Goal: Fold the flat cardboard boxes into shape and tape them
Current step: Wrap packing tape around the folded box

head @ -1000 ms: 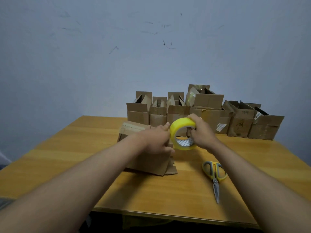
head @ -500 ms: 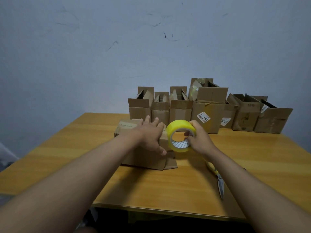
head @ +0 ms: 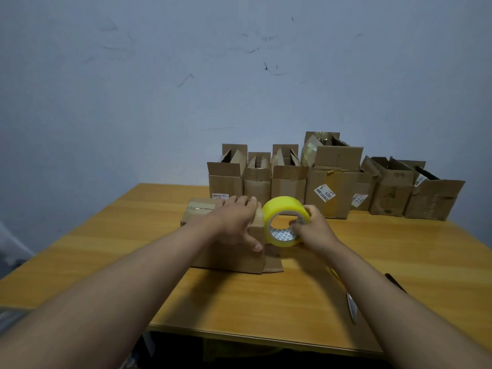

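A brown cardboard box [head: 229, 258] lies on its side in the middle of the wooden table [head: 266, 302]. My left hand [head: 235, 222] lies flat on the box's top right end, fingers straight and thumb down the front face. A yellow roll of tape [head: 285, 221] stands on edge against the box's right end. My right hand [head: 312, 229] grips the roll, fingers curled through its core and over its rim. A loose flap of the box sticks out on the table under the roll.
A row of several folded open-topped cardboard boxes [head: 330, 187] stands along the table's far edge against the blue wall. Scissors [head: 351, 306] with yellow handles lie on the table at the right, partly hidden under my right forearm.
My left hand has moved from the roll onto the box top and flattened there. The roll has come down against the box's right end. The camera has tilted, shifting the scene lower.
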